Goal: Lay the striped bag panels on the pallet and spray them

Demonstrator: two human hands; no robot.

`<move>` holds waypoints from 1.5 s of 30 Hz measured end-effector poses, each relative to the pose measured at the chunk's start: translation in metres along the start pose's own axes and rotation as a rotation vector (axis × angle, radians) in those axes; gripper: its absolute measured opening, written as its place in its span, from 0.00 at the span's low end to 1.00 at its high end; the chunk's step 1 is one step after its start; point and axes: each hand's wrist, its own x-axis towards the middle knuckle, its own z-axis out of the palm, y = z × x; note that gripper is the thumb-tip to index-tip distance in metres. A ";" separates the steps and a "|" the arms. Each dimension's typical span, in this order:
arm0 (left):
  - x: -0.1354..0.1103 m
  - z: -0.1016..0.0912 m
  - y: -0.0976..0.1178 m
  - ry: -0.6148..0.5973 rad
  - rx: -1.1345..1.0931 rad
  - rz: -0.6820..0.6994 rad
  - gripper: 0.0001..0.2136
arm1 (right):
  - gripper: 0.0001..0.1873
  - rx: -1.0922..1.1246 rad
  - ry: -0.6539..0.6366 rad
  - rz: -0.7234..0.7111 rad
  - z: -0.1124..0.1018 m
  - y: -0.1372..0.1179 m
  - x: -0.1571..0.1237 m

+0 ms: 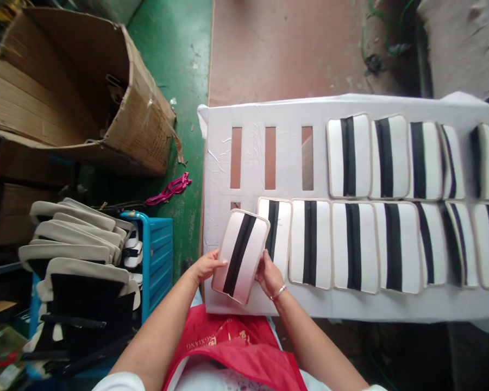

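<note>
Between my two hands is a white padded panel [251, 255] with a black stripe down its middle and beige edging, tilted over the near left end of the white-covered table [350, 307]. My left hand [207, 266] grips its left edge, thumb on top. On the right edge, my right hand [269, 276] is closed, its fingers partly hidden under the panel. Just to the right lies a similar striped panel [284, 222], partly covered by the held one. More such panels lie in two rows, among them a near-row panel [324, 244] and a far-row panel [362, 157].
Slots [270, 157] are cut in the table covering at the left. A blue crate [158, 266] on my left holds stacked beige-and-black pieces [85, 271]. Behind it stands an open cardboard box [146, 114]. A pink strap [171, 188] lies near the green floor [175, 65].
</note>
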 end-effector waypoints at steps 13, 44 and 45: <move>0.050 -0.026 -0.007 0.592 0.512 0.189 0.15 | 0.13 -1.425 0.155 -0.169 0.021 -0.055 0.062; -0.190 -0.282 -0.056 1.481 0.364 0.337 0.13 | 0.18 -1.802 0.259 -0.262 0.091 -0.047 0.122; -0.213 -0.310 -0.059 1.612 0.306 0.319 0.14 | 0.20 -1.798 0.249 -0.331 0.103 -0.044 0.116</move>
